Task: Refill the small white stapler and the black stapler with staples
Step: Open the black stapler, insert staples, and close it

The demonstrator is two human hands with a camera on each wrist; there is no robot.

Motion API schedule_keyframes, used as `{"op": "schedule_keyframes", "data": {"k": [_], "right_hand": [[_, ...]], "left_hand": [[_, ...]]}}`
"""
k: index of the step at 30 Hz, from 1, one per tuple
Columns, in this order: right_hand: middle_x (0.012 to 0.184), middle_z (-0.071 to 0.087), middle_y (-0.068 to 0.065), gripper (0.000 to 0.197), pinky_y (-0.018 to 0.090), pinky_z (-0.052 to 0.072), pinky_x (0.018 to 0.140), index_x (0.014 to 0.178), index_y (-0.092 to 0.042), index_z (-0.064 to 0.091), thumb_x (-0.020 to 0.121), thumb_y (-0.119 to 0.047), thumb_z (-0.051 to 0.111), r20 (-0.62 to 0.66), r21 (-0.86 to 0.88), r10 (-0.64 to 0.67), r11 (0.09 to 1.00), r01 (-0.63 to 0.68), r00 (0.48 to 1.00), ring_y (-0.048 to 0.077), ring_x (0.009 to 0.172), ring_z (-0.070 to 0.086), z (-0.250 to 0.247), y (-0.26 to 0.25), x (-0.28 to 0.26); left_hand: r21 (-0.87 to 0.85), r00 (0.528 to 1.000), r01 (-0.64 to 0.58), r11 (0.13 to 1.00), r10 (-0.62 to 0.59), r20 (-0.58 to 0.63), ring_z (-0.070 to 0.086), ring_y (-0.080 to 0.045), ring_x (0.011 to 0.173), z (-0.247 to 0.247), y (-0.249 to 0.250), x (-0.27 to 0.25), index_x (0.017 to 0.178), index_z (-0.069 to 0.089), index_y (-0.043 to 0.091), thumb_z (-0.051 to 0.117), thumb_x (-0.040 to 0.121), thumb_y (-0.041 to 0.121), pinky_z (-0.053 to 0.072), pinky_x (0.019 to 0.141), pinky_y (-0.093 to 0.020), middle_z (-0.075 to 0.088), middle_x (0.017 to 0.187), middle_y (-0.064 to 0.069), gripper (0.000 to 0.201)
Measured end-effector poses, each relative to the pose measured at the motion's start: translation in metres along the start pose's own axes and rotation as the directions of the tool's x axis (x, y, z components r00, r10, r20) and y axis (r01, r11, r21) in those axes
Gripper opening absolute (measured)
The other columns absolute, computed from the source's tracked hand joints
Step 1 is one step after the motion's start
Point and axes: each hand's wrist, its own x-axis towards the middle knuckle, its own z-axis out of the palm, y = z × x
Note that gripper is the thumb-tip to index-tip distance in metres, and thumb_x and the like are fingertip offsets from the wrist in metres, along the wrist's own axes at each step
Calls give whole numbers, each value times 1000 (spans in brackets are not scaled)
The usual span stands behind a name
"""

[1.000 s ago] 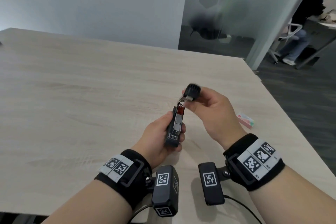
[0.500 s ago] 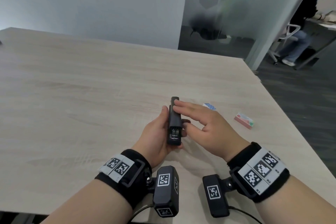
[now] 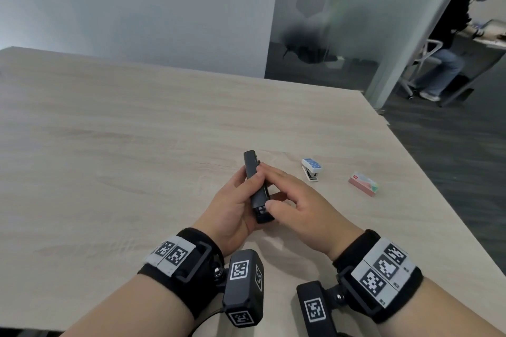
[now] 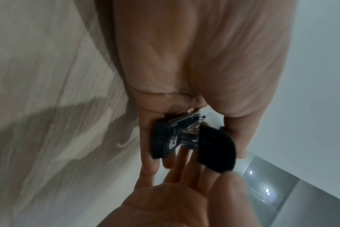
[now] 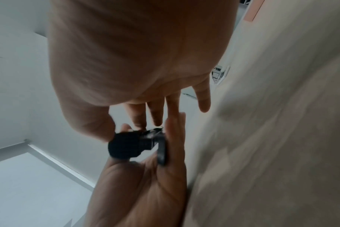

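My left hand [image 3: 241, 194] grips the black stapler [image 3: 256, 186] from the left side, just above the table, with its lid down. My right hand [image 3: 284, 191] lies over it with straight fingers [image 3: 271, 172] pressing on the lid and the thumb touching the near end. The left wrist view shows the stapler's ribbed rear end [image 4: 215, 147] between both hands; the right wrist view shows it as a dark block [image 5: 126, 145]. The small white stapler [image 3: 310, 169], with a blue dotted top, stands on the table to the right, untouched. Whether staples are inside the black stapler is hidden.
A pink and green staple box [image 3: 364, 186] lies right of the small stapler, near the table's right edge [image 3: 427, 180]. The wide wooden table [image 3: 109, 145] stretches left and back. A person sits at a desk behind the glass wall, far right.
A second ago my right hand held the black stapler's lid swung up with the magazine showing. The lid is now down and my right fingers lie flat on it.
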Motion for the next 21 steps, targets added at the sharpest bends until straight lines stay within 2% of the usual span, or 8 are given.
{"op": "schedule_keyframes", "data": {"k": [2,4,7,9,12,16,18,21], "right_hand": [[139,51,-26,62,35,46,110,144,-45,50,84,-44,64,-53,-117,-1,993,-5,999,3,134,48,3,0,-2],[116,52,-22,62,36,53,99,138,-52,49,78,-57,66,-138,-265,51,960,-86,989,7,116,57,7,-1,-1],[100,63,-11,50,40,54,87,132,-42,54,83,-55,60,-212,-377,93,911,-169,973,16,97,62,11,-3,7],[100,72,-6,48,42,55,85,133,-39,54,87,-53,54,-226,-342,153,912,-226,962,21,96,67,11,-4,11],[108,75,-4,52,41,55,89,145,-38,48,93,-48,51,-245,-303,202,913,-272,948,22,100,69,9,-3,15],[95,73,-7,41,39,56,82,137,-40,54,96,-37,49,-301,-265,214,917,-297,929,16,85,67,-2,1,23],[101,70,-8,40,38,55,83,138,-36,53,98,-34,48,-320,-280,236,902,-329,918,18,91,66,-8,6,27],[101,70,-3,44,38,53,81,139,-34,52,95,-38,45,-335,-306,269,876,-374,903,24,94,65,-14,18,36]], "left_hand": [[-60,1000,-22,998,22,3,72,-38,108,1,-2,1,131,56,16,73,92,30,57,89,-55,67,126,-16,45],[-63,1000,-24,998,24,1,72,-39,107,1,-3,2,127,56,20,74,90,35,60,84,-53,66,123,-14,44],[2,999,-15,1000,15,46,69,-35,109,-1,-5,1,133,52,16,62,96,42,59,81,-45,65,123,-17,46],[19,997,-3,1000,1,71,66,-33,118,-1,-5,1,141,48,10,55,100,41,57,92,-48,63,131,-20,52],[21,996,15,1000,-17,84,62,-30,127,0,-4,1,150,50,18,52,101,38,52,105,-49,62,144,-16,52],[-5,999,30,1000,-30,37,55,-23,140,-3,-6,2,147,56,23,54,102,35,45,114,-53,62,149,-2,47],[-16,999,40,999,-40,2,56,-19,139,-2,-6,2,140,64,19,63,94,36,51,109,-50,66,145,3,49],[0,998,51,999,-51,-35,67,-24,126,-1,-6,2,121,73,10,67,90,34,60,90,-44,74,130,-6,40]]}}
